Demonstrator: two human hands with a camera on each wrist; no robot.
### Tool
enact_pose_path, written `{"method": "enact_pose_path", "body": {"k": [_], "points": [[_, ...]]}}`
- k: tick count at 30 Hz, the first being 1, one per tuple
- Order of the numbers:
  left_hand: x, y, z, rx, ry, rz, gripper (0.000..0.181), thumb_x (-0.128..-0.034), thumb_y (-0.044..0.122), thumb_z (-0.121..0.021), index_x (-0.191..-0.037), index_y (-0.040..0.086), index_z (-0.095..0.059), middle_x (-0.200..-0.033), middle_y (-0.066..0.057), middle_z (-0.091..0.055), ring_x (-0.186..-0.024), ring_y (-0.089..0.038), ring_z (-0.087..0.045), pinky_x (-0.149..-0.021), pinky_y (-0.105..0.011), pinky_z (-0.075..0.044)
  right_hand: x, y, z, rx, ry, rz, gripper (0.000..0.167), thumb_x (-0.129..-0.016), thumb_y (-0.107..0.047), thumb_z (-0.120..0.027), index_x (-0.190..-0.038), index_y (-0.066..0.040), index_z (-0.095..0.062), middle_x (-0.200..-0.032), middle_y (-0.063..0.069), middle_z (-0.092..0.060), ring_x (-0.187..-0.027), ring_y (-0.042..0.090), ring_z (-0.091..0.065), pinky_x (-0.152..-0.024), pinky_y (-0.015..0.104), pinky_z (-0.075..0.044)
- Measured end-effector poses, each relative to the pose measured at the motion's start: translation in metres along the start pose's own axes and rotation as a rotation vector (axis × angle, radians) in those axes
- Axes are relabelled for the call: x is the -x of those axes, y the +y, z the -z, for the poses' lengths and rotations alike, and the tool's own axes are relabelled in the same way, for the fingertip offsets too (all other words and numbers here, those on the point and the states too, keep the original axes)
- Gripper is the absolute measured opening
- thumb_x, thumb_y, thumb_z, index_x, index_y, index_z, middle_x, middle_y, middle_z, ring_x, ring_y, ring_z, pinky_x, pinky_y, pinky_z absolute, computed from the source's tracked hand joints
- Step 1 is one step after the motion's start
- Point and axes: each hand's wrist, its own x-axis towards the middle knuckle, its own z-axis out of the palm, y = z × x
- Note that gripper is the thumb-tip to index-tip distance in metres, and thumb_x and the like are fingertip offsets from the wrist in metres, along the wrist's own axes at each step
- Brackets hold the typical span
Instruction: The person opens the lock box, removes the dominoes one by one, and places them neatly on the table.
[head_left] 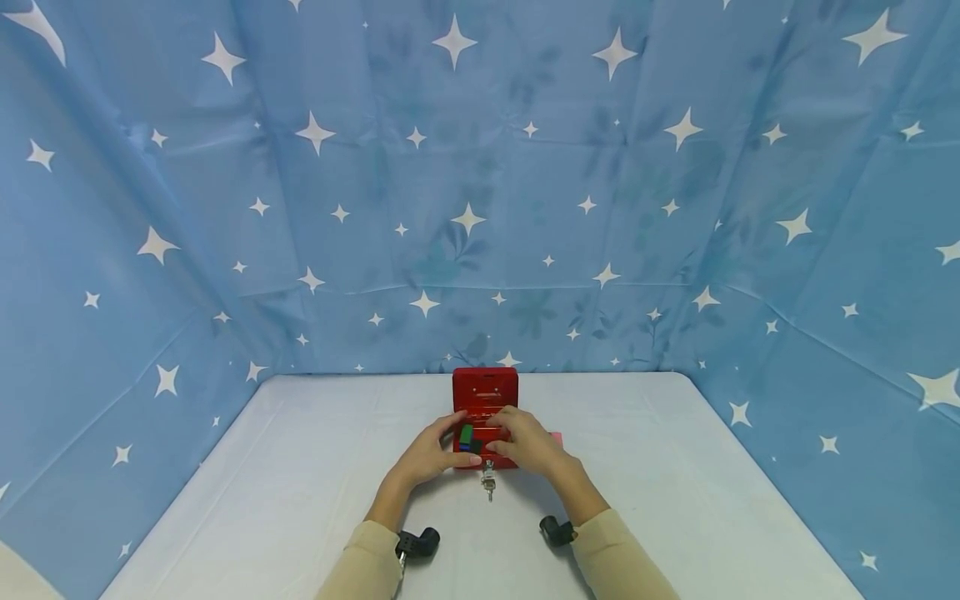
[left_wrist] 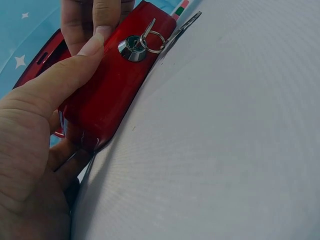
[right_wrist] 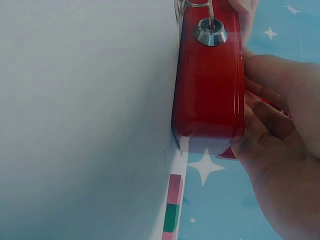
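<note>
Lower centre of frame, we see left hand arched, thumb and fingers curled round red box, right hand angled inward, fingers half-bent, any grip hidden.

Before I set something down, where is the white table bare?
The white table is bare from its left edge to the left hand, and from the pink-and-green object to its right edge. Crowded: around the open red metal box, where the right hand also reaches, silver keys in front.
</note>
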Motion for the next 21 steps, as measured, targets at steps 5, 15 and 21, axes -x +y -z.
{"method": "enact_pose_path", "body": {"k": [5, 15, 21], "points": [[0.0001, 0.0009, 0.0005, -0.001, 0.004, -0.005, 0.094, -0.0821, 0.046, -0.088, -0.160, 0.019, -0.043, -0.165, -0.008, -0.041, -0.154, -0.038, -0.037, -0.121, -0.062, -0.036, -0.0012, -0.0002, -0.0011, 0.008, 0.003, 0.021, 0.042, -0.093, -0.020, -0.080, -0.129, -0.002, -0.069, -0.124, 0.007, -0.066, -0.106, 0.026, -0.066, -0.092, 0.040, -0.063], [0.0008, 0.0002, -0.0002, -0.004, 0.011, -0.012, 0.092, -0.0829, 0.045, -0.087, -0.160, 0.019, -0.043, -0.165, -0.008, -0.041, -0.154, -0.038, -0.036, -0.121, -0.063, -0.036, -0.0025, -0.0019, -0.0022, 0.002, -0.008, -0.009, 0.042, -0.091, -0.019, -0.082, -0.128, -0.004, -0.070, -0.125, 0.008, -0.066, -0.107, 0.026, -0.067, -0.092, 0.042, -0.063], [0.0006, -0.0007, -0.0010, -0.002, 0.010, -0.009, 0.091, -0.0836, 0.045, -0.087, -0.160, 0.019, -0.043, -0.165, -0.009, -0.041, -0.153, -0.039, -0.036, -0.121, -0.062, -0.036, -0.0041, -0.0031, -0.0029, -0.003, -0.028, -0.020, 0.041, -0.092, -0.018, -0.081, -0.129, -0.004, -0.070, -0.125, 0.009, -0.067, -0.105, 0.024, -0.068, -0.092, 0.041, -0.063]]}}
